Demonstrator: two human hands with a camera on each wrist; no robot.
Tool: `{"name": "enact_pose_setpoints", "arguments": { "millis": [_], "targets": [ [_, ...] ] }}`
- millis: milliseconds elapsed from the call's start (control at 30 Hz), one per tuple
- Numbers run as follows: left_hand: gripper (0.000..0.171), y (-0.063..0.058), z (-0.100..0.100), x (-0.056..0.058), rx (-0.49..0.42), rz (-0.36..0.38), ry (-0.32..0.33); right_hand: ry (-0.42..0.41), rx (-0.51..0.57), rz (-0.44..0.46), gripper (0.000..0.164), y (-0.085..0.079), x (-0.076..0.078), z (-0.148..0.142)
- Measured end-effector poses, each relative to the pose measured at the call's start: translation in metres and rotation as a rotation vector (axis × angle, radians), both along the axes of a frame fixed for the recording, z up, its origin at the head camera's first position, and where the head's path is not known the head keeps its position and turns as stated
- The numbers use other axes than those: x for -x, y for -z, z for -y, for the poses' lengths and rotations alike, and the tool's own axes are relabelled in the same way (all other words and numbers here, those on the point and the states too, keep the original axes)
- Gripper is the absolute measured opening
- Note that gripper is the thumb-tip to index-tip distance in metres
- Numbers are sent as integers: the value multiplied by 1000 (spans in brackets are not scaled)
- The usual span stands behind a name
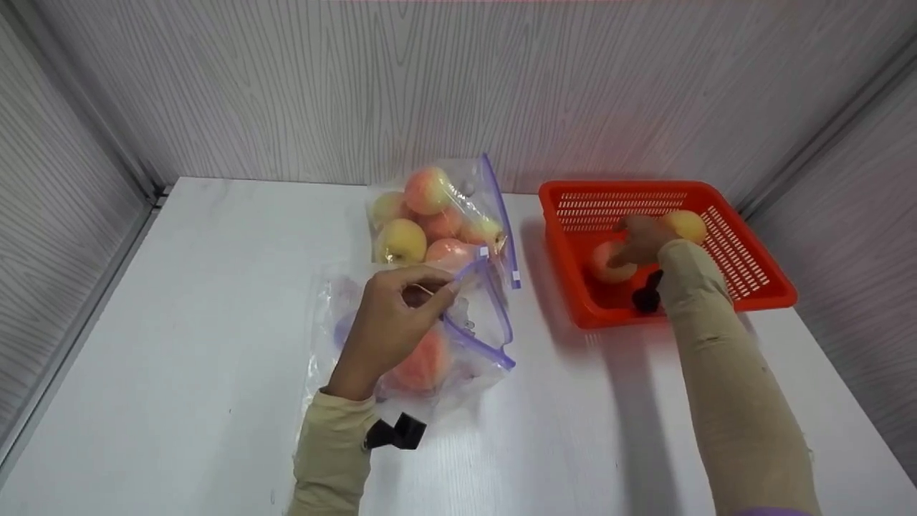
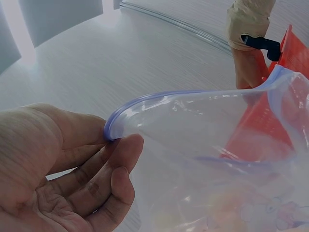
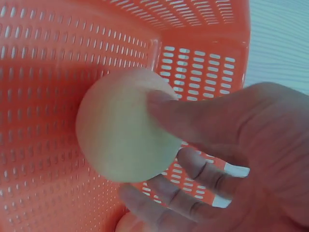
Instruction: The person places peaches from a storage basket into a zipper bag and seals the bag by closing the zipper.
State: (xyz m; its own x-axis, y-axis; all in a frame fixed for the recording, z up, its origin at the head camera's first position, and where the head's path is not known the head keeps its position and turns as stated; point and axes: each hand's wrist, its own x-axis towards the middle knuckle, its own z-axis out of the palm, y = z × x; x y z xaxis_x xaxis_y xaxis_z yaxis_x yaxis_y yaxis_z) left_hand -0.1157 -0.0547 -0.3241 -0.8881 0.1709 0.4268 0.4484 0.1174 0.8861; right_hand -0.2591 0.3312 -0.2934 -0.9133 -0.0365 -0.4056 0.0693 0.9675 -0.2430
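Observation:
My left hand pinches the purple zip edge of a clear zip bag between thumb and fingers. The bag's mouth gapes toward the right, and a reddish apple shows through its plastic. Over in the red basket is my right hand. Its thumb lies over the side of a pale pinkish apple, while the fingers stay spread loosely at the apple's lower edge in the right wrist view. A yellow apple sits beside that hand, toward the basket's back right.
Behind the held bag lies another clear zip bag with several apples in it and a purple zip along its right side. Both bags and the basket stand on a white table. Grey wood-grain panels rise behind and at both sides.

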Motion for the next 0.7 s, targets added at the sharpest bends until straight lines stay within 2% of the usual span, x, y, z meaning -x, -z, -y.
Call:
{"name": "enact_pose_setpoints", "arguments": {
  "millis": [167,300,400,533,700],
  "targets": [
    [8,0,-1,2,-6,-1,4,-105,-5,85,71,3,0,-6],
    [8,1,0,0,-4,2,2,-60,20,170,70,7,-3,-10],
    [8,3,-1,-1,3,-1,3,-1,34,187,74,8,-6,-14],
    [8,3,-1,0,-3,-5,5,-20,77,102,74,4,-10,-18],
    [8,0,0,2,-5,-2,5,-28,216,-82,75,-13,-22,-15]
  ]
}}
